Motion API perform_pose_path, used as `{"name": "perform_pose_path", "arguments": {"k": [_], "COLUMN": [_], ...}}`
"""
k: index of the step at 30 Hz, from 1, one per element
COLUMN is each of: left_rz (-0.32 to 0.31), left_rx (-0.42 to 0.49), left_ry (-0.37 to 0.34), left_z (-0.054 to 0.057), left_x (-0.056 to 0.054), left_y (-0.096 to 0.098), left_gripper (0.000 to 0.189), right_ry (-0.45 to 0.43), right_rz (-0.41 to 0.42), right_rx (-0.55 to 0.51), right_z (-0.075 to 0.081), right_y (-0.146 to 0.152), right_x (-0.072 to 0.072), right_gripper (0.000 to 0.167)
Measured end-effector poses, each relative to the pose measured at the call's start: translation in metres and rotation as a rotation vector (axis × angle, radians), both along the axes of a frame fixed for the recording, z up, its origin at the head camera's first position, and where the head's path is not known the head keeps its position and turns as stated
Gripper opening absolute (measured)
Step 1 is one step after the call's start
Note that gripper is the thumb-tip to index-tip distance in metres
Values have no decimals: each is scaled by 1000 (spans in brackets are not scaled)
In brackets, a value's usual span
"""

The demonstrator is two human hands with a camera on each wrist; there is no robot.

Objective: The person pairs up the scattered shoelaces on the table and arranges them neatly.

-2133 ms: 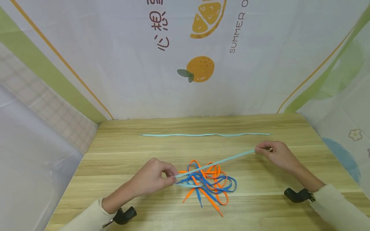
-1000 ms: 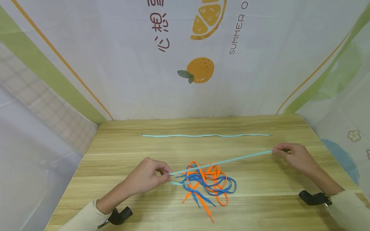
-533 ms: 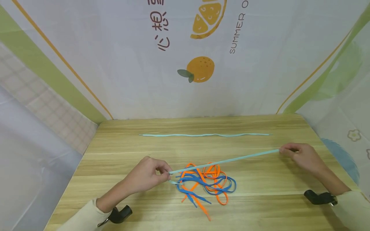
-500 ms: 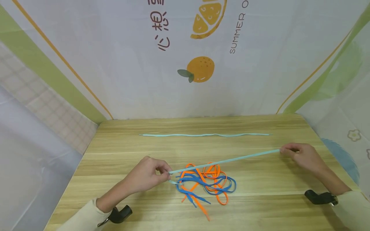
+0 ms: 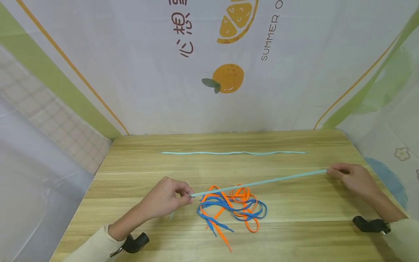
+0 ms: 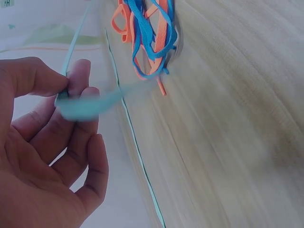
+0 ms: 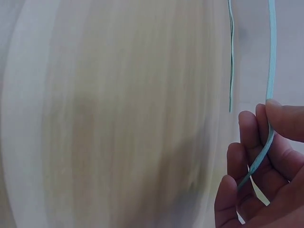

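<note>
A mint-green shoelace (image 5: 262,182) is stretched between both hands above the table, slanting up to the right. My left hand (image 5: 167,198) pinches it between thumb and fingertips. In the left wrist view, a blurred loose end (image 6: 90,107) of that lace swings below the pinch. At the far right, my right hand (image 5: 355,182) pinches the other part, and a short tail (image 7: 259,161) lies across its fingers in the right wrist view. Under the stretched lace lies a loose tangle of blue shoelace (image 5: 212,204) and orange shoelace (image 5: 226,240).
A second mint-green shoelace (image 5: 216,153) lies nearly straight along the back of the wooden table (image 5: 294,240). Behind the table hangs a white cloth (image 5: 147,91) with fruit prints. Black wrist mounts (image 5: 135,243) sit on both forearms.
My right hand has moved right, drawing the lace out longer. The left hand has shifted slightly left. The mint lace's lower end has come away from the tangle, whose blue and orange ends shifted left.
</note>
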State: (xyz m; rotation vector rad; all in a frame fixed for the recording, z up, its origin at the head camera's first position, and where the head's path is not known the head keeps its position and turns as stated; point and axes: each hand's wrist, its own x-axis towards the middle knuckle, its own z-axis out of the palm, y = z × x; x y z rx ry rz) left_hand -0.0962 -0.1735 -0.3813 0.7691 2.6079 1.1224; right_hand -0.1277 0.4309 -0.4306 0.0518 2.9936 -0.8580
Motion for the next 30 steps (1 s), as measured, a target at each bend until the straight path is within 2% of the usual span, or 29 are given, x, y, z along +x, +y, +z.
{"name": "perform_pose_path", "arguments": {"k": [6,13,22,30], "left_rz": [14,55,149,201], "left_rx": [16,9,-15,-37], "left_ry": [-42,-31,-67,-46], "left_z": [1,0,-6,-11], "left_x": [-1,-7,-19,-28], "left_y": [-5,-21,-46,-65], "left_gripper": [12,13,15,15], "right_ry": [9,16,27,11], "right_rz": [-15,-18,-9,-31], "right_rx": [2,3,11,-11], "right_z": [-4,-6,-6,-4], "right_y": [10,16,18,20], "right_x": [1,3,6,7], "right_gripper": [45,45,44,46]}}
